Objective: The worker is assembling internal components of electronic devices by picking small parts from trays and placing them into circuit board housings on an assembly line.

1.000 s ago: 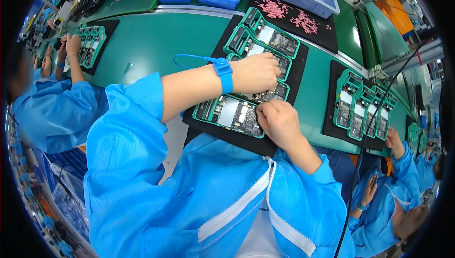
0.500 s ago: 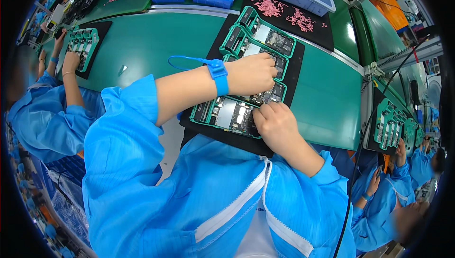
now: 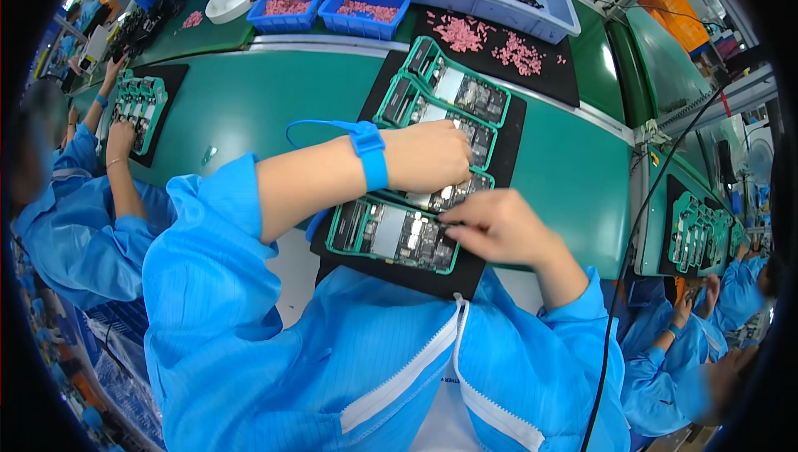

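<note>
My right hand [image 3: 507, 226], fingers narrow, has rolled outward, baring more of the nearest circuit board [image 3: 416, 240], probably mid-adjustment there, while my left hand [image 3: 428, 154] curls over the next board [image 3: 459, 194], any pinch in either impossible to tell

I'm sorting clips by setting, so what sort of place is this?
Probably an electronics assembly line: green-framed circuit boards lie on a black mat, small blue trays hold loose pink pieces, and a co-worker in blue has a similar set of boards farther along.
</note>
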